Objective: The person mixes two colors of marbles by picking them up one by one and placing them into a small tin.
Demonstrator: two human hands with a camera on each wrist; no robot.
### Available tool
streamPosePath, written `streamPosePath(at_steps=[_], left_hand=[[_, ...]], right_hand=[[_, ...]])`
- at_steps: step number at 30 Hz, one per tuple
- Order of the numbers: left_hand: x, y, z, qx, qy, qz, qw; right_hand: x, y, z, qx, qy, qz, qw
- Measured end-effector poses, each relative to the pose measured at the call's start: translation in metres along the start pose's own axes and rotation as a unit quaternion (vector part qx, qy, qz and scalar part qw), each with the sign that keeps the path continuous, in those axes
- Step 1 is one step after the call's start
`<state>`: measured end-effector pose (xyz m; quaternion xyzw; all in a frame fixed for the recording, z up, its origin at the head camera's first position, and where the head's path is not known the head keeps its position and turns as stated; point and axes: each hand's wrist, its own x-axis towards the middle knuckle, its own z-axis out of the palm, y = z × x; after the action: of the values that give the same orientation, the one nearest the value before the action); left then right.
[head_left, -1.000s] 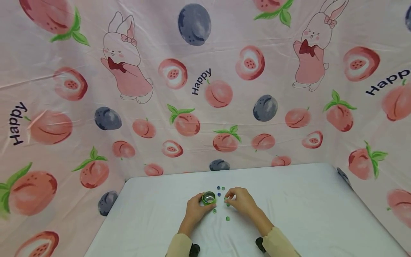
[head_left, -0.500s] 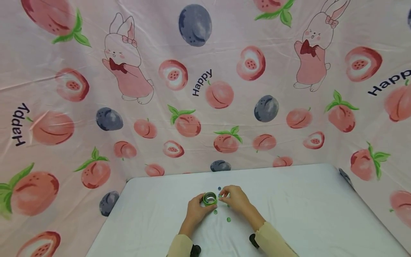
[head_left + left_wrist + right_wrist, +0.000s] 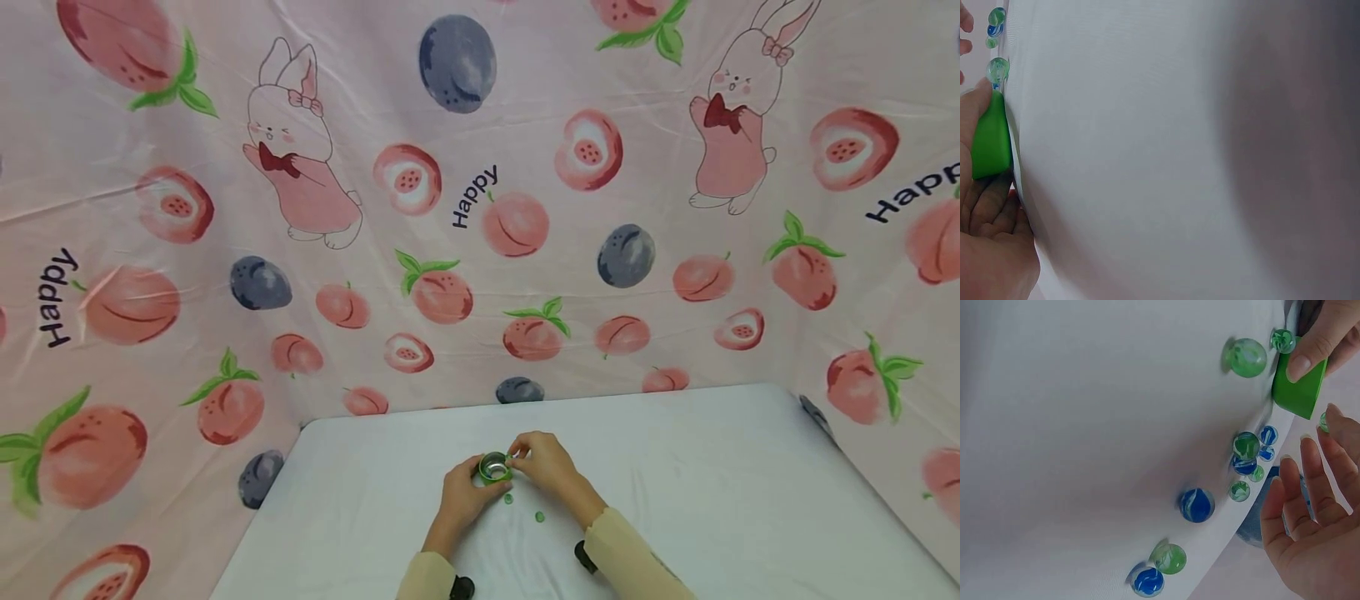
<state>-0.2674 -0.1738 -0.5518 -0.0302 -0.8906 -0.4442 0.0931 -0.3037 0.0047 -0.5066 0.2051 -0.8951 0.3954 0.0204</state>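
Backdrop: pink fruit-print cloth [image 3: 555, 275], hung behind the table and along both sides.
Left edge: table [image 3: 675, 483] side slants outward toward the viewer; wide stretch of white cloth between it and the left hand.
Left hand [image 3: 463, 493]: thumb and fingers curled round the cup, gripping it; beige sleeve [image 3: 427, 575] behind.
Cup [image 3: 1300, 390]: green outside, shiny metal inside, mouth upward; on the table near its middle, well apart from the edges.
Right hand [image 3: 547, 462]: thumb and index finger pinch a green marble [image 3: 1324, 422] just beside the cup rim; other fingers extended, spread apart.
Right edge: well apart from the right hand, with broad cloth between; far edge meets the backdrop.
Change: compared with half a second ago, right hand has moved left to the cup; the blue marble beyond it no longer shows in head view. Left hand keeps its grip.
Count, cup: one.
Count, loose green marbles [image 3: 1247, 357]: six seen from the right wrist.
Count, loose blue marbles [image 3: 1197, 505]: five, same view.
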Motion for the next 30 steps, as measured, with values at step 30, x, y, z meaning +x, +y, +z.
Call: streamPosePath(at_steps=[30], left_hand=[[0.002, -0.004, 0.002, 0.009, -0.002, -0.003, 0.9999]], right_hand=[[-0.010, 0.008, -0.012, -0.017, 0.005, 0.004, 1.000]])
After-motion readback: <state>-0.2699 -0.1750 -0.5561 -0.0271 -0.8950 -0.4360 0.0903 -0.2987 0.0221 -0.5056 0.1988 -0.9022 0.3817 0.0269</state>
